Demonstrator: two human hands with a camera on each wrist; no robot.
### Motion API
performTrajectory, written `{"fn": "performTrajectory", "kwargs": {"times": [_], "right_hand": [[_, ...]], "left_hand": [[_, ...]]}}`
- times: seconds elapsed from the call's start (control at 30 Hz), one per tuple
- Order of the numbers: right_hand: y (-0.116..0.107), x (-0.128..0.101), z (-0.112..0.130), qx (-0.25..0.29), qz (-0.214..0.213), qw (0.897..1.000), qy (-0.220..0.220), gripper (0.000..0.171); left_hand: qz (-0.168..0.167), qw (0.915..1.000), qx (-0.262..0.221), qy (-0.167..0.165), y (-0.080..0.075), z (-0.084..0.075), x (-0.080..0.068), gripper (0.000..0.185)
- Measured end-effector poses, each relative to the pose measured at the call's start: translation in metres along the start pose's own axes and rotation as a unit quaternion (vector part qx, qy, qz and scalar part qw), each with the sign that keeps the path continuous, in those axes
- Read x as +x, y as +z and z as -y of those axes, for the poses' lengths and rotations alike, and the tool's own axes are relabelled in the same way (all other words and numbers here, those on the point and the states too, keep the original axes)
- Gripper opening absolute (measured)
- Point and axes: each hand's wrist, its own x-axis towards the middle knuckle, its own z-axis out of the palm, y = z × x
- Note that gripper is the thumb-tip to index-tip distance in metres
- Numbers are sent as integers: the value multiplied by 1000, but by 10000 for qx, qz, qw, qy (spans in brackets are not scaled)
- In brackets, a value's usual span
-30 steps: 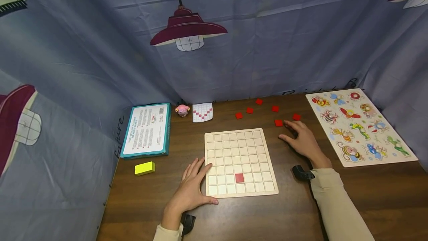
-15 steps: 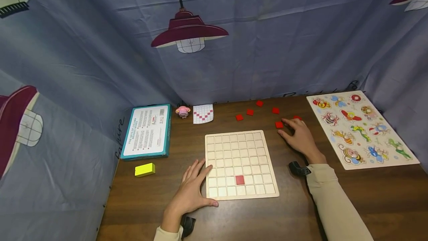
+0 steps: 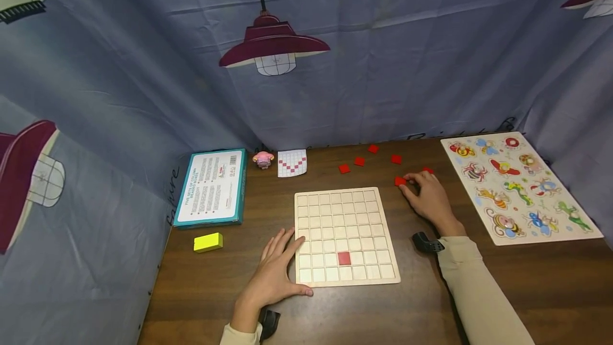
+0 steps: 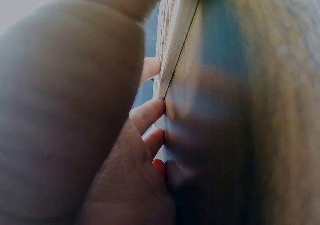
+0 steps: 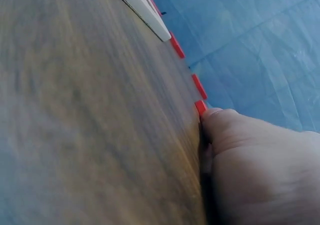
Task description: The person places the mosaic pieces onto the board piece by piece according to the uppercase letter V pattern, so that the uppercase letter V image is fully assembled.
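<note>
A wooden grid board (image 3: 335, 217) lies on the table with one red square tile (image 3: 344, 258) set in a cell of its second row from the front. My left hand (image 3: 270, 276) rests at the board's left edge, fingers spread and thumb by the front left corner. In the left wrist view fingertips (image 4: 150, 112) touch the side of the board (image 4: 180, 35). To the right of the board, my right hand (image 3: 431, 201) pinches a red square tile (image 3: 399, 181) between thumb and index finger. The right wrist view shows the thumb against that tile (image 5: 200, 107).
Several loose red tiles (image 3: 359, 161) lie behind the board, another (image 3: 428, 170) just behind my right hand. A patterned paper card (image 3: 292, 163), pink figurine (image 3: 263, 159), teal box (image 3: 210, 188) and yellow block (image 3: 208, 242) stand left. An insect puzzle board (image 3: 522, 188) lies right.
My right hand has moved slightly left to the nearest loose red tile, and its thumb and index finger have closed on it. The left hand stays at the board.
</note>
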Motion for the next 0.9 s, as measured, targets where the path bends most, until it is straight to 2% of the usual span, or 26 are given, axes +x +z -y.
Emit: {"fn": "performTrajectory", "kwargs": {"times": [0.2, 0.4, 0.63, 0.9], "right_hand": [[-2, -4, -3, 8, -228, 9997, -23, 30], [-2, -15, 3, 266, -341, 9991, 11, 29], [1, -33, 24, 725, -648, 9952, -51, 25], [8, -50, 55, 1042, -551, 9920, -456, 23]], "left_hand": [[-45, 10000, 24, 81, 1, -2, 5, 120], [-17, 10000, 42, 25, 3, -2, 3, 120], [35, 10000, 30, -46, 2, -1, 3, 120], [6, 10000, 20, -50, 1, 0, 0, 119]]}}
